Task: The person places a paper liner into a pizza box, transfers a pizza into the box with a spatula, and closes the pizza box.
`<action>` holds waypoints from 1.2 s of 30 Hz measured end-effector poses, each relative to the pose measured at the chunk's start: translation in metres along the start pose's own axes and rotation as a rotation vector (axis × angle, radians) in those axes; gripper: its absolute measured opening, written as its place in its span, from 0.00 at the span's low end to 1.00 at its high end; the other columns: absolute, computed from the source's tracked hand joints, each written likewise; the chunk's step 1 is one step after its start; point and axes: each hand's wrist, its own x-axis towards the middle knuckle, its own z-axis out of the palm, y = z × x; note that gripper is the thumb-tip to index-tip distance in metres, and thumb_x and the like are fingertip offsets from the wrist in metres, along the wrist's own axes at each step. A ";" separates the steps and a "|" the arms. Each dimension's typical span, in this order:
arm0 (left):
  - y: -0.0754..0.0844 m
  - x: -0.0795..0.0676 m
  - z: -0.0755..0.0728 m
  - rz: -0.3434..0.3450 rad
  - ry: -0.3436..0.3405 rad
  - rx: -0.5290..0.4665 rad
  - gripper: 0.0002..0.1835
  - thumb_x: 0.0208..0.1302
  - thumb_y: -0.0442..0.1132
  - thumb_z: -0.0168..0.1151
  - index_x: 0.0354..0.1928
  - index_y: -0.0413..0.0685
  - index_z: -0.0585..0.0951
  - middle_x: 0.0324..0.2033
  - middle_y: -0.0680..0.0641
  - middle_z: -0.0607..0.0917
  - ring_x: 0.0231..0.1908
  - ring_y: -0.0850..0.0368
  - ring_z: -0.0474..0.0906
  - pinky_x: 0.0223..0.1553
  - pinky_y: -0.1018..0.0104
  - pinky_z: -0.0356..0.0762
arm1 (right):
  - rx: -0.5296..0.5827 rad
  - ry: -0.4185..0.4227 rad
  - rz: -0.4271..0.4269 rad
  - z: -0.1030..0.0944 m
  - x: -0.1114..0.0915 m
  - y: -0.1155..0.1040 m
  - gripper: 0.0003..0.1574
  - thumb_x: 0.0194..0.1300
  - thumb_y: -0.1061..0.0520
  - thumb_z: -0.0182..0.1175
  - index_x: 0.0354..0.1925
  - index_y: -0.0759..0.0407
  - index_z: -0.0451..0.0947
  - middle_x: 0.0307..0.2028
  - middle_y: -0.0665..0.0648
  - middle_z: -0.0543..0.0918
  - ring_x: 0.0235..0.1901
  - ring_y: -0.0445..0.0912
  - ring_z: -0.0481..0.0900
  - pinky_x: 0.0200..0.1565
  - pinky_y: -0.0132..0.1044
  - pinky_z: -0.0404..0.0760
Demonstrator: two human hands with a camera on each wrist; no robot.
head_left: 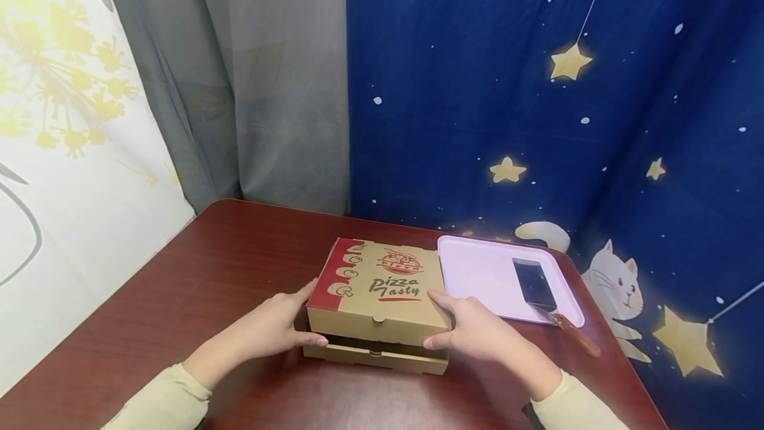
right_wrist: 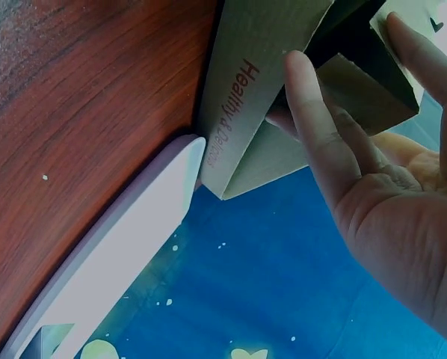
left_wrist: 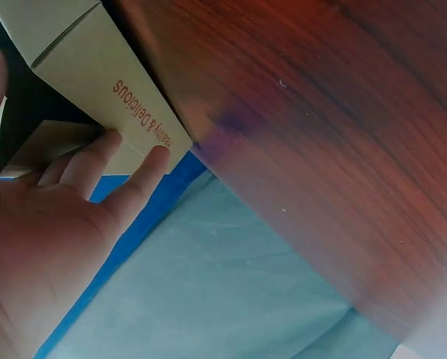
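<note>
A cardboard pizza box (head_left: 364,300) with a red strip and "Pizza Tasty" print lies on the table, its lid slightly raised. A dark gap shows at the front between the lid and the box's bottom tray (head_left: 376,358). My left hand (head_left: 274,327) holds the left front corner, thumb at the gap and fingers along the side. At the right front corner my right hand (head_left: 477,330) grips the lid, with a finger on top and the thumb at the front gap. Both wrist views show fingers against the box's printed sides (left_wrist: 96,90) (right_wrist: 242,90); the contents are hidden.
Right of the box, close beside it, lies a pale lilac tray (head_left: 477,271). A spatula (head_left: 534,284) with a broad shiny blade rests on it, its wooden handle reaching over the tray's edge. Curtains (head_left: 453,118) hang behind the dark red wooden table (head_left: 239,264).
</note>
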 end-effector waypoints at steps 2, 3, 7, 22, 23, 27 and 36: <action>0.001 0.000 -0.001 -0.012 -0.007 -0.005 0.63 0.57 0.69 0.76 0.85 0.47 0.57 0.47 0.45 0.92 0.46 0.56 0.88 0.55 0.48 0.86 | 0.005 0.011 0.005 0.000 -0.002 0.000 0.61 0.51 0.43 0.84 0.77 0.61 0.71 0.54 0.62 0.90 0.58 0.49 0.85 0.70 0.58 0.79; 0.002 0.000 -0.001 -0.025 -0.014 -0.007 0.63 0.58 0.70 0.75 0.85 0.48 0.56 0.48 0.44 0.92 0.47 0.54 0.88 0.57 0.48 0.86 | 0.007 0.016 0.009 0.001 -0.003 0.000 0.60 0.51 0.43 0.84 0.76 0.60 0.71 0.54 0.62 0.91 0.57 0.49 0.85 0.69 0.58 0.79; 0.007 0.000 -0.004 -0.039 -0.033 -0.013 0.58 0.61 0.69 0.72 0.84 0.49 0.60 0.64 0.40 0.86 0.62 0.46 0.85 0.65 0.43 0.82 | 0.018 0.029 0.011 0.000 -0.008 0.001 0.58 0.52 0.42 0.83 0.76 0.55 0.72 0.50 0.58 0.92 0.51 0.45 0.85 0.67 0.58 0.80; 0.019 -0.007 -0.005 -0.031 -0.051 0.059 0.54 0.61 0.65 0.75 0.81 0.45 0.65 0.66 0.39 0.84 0.63 0.44 0.85 0.62 0.43 0.83 | 0.044 0.017 0.013 0.005 -0.011 0.002 0.55 0.54 0.42 0.82 0.75 0.56 0.73 0.55 0.59 0.90 0.52 0.45 0.83 0.65 0.57 0.81; 0.019 -0.007 -0.004 -0.028 -0.050 0.067 0.54 0.61 0.66 0.75 0.81 0.45 0.66 0.66 0.39 0.84 0.63 0.44 0.85 0.62 0.43 0.84 | 0.047 0.012 0.012 0.005 -0.011 0.001 0.55 0.54 0.43 0.82 0.75 0.57 0.73 0.54 0.59 0.90 0.50 0.45 0.82 0.63 0.56 0.81; 0.018 -0.008 -0.003 -0.023 -0.049 0.090 0.54 0.61 0.68 0.74 0.81 0.45 0.66 0.67 0.40 0.84 0.63 0.44 0.85 0.61 0.42 0.84 | 0.046 0.006 0.000 0.005 -0.011 -0.001 0.54 0.55 0.44 0.81 0.75 0.59 0.74 0.53 0.59 0.90 0.47 0.44 0.82 0.60 0.54 0.82; 0.023 -0.009 -0.004 -0.037 -0.050 0.155 0.55 0.59 0.71 0.73 0.80 0.46 0.68 0.72 0.40 0.80 0.66 0.41 0.83 0.58 0.38 0.85 | 0.001 0.018 -0.027 0.008 -0.015 -0.006 0.54 0.56 0.46 0.81 0.74 0.64 0.73 0.54 0.62 0.88 0.49 0.47 0.82 0.58 0.56 0.83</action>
